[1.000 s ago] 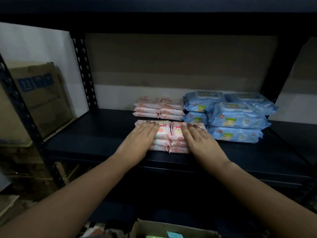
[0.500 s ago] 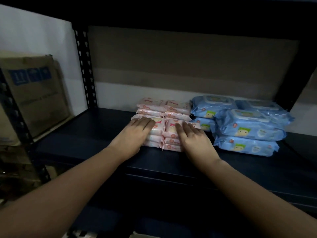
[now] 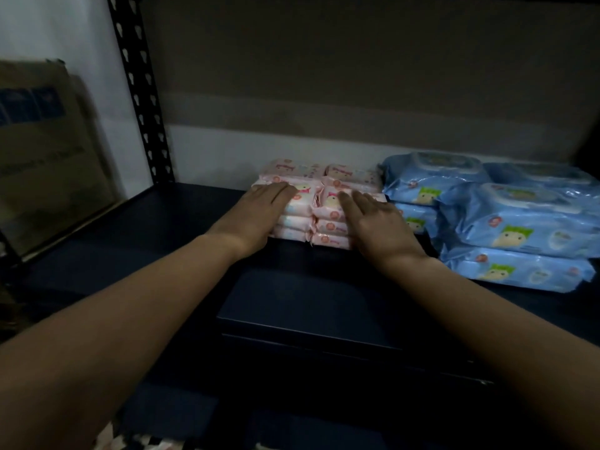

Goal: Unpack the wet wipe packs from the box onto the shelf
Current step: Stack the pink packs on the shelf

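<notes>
Two side-by-side stacks of small pink wet wipe packs (image 3: 328, 219) sit on the dark shelf (image 3: 194, 228), pressed against a back row of pink packs (image 3: 319, 170). My left hand (image 3: 256, 212) lies flat with straight fingers on the left stack's top and front. On the right stack my right hand (image 3: 373, 219) rests the same way, fingers straight. Larger blue wet wipe packs (image 3: 506, 219) are piled just to the right. The box is out of view.
A black perforated shelf upright (image 3: 139, 92) stands at the back left. A cardboard carton (image 3: 45, 151) leans beyond the shelf's left end. The shelf's front edge (image 3: 324, 332) runs below my wrists. A grey and white wall is behind.
Both hands have pushed the front pink stacks back until they meet the rear pink row. The view has moved closer and up, and the open box at the bottom has dropped out of sight.
</notes>
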